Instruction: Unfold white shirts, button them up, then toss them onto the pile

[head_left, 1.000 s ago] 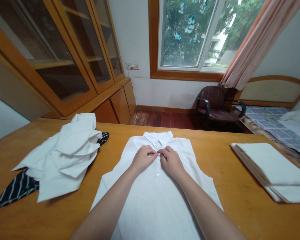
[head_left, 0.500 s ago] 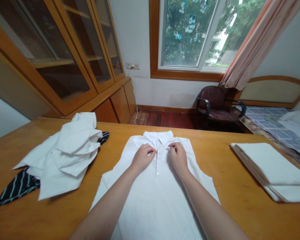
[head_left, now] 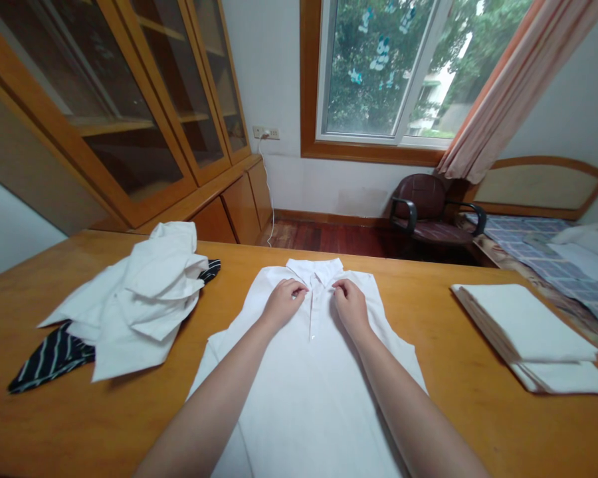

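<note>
**Item: white shirt [head_left: 309, 372].** It lies flat and face up on the desk [head_left: 458, 405], directly in front of the person. The collar [head_left: 315, 270] is at the far end and the hem runs out of view at the near edge. The long axis runs straight away from the body, along the buttoned placket [head_left: 311, 318].

**Left hand [head_left: 280, 307].** It rests on the shirt front just left of the placket, below the collar. Its fingers [head_left: 295, 289] are curled in, with the tips nipping the cloth.

**Right hand [head_left: 351, 308].** It mirrors the left, just right of the placket. Its fingers [head_left: 339, 289] are curled and also pinch the shirt front.

**Relation.** The placket lies between the two hands, and the collar is just beyond both sets of fingertips. Neither hand is nearer than the other. The shirt's body stretches back under both forearms.

**Also on the desk.**
- A rumpled heap of white garments [head_left: 144, 299] sits to the left, well apart from the shirt.
- A dark striped cloth [head_left: 50, 355] pokes out from under that heap.
- A folded white stack [head_left: 528, 325] sits to the right, well apart.

**Beyond the desk.**
- Glass-fronted cabinet [head_left: 144, 126]
- Window [head_left: 379, 66]
- Armchair [head_left: 428, 212]
- Bed [head_left: 553, 259]

**Markings.** No brand, label or writing is readable on any item.
</note>
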Demonstrator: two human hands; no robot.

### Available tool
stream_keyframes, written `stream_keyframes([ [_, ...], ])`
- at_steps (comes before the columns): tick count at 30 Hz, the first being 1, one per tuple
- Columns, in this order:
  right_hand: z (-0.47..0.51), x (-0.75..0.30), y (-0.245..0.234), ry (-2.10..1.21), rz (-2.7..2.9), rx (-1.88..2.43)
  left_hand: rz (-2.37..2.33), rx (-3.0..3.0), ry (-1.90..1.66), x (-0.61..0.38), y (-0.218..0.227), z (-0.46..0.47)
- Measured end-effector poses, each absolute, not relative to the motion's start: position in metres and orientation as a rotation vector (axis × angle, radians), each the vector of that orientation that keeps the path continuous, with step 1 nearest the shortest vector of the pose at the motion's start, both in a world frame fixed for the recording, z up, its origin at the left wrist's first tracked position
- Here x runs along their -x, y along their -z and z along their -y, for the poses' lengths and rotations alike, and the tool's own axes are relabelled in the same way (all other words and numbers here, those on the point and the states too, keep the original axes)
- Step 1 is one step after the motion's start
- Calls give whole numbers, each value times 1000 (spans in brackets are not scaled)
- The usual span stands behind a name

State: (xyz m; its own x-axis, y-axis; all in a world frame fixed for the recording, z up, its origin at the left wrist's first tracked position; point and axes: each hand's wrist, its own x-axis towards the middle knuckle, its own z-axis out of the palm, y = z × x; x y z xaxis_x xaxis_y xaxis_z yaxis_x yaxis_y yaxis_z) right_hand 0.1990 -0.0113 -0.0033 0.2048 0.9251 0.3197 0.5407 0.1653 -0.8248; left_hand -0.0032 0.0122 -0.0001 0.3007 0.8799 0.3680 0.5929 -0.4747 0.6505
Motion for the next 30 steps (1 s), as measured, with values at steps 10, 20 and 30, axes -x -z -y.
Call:
stream_keyframes([
  [10, -22, -216, -2, -508, 1442, 1517, -1068, -2286, -989, 0, -36, 3],
  [20, -30, -248, -3, -612, 1382, 1494, -825, -2577, -497, 4, -31, 97],
  [30, 37, -254, -23, -569, 2024, 1261, -965, -2643, -434, 46, -12, 31],
])
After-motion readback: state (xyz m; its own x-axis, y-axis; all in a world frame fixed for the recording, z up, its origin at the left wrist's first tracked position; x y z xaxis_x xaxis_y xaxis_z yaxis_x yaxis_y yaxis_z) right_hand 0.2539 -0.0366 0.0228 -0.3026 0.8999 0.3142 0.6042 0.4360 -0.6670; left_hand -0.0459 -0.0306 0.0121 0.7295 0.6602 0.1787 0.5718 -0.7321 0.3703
